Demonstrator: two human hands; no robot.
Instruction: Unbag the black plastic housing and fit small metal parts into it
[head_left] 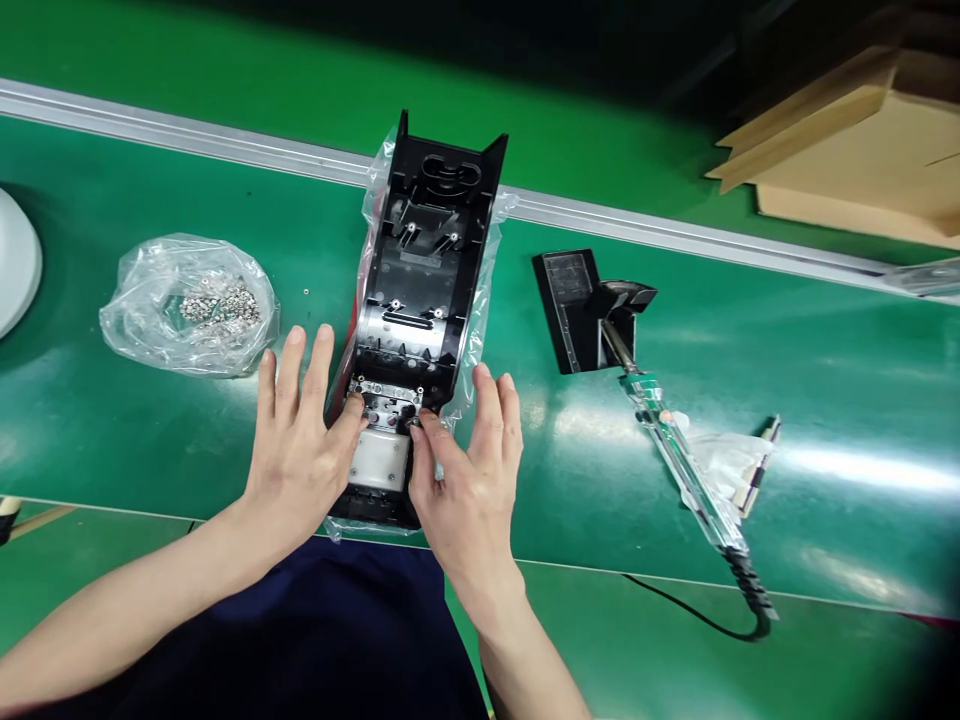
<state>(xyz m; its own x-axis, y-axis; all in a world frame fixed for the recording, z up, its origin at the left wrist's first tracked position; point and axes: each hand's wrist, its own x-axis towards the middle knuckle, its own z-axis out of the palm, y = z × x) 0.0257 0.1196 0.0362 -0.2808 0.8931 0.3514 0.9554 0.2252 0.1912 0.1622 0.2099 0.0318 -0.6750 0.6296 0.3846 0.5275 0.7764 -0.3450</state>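
Observation:
A long black plastic housing (420, 270) lies open side up on a clear plastic bag (484, 290), directly before me. Small metal inserts stand on its inner face. In its lower half sit a silvery metal plate (386, 400) and a paler block (379, 460). My left hand (304, 450) is open at the left edge, fingers spread, with the thumb on the plate's left end. At the plate's right end, my right hand (469, 480) has thumb and forefinger brought together. Anything small between those fingertips is hidden; the other fingers stretch upward.
A clear bag of small metal nuts (217, 305) lies on the left of the green table (600, 480), with one loose nut (306, 292) nearby. On the right, a soldering iron (667, 440) rests in its black stand (574, 310). A cardboard box (855, 150) stands beyond the metal rail.

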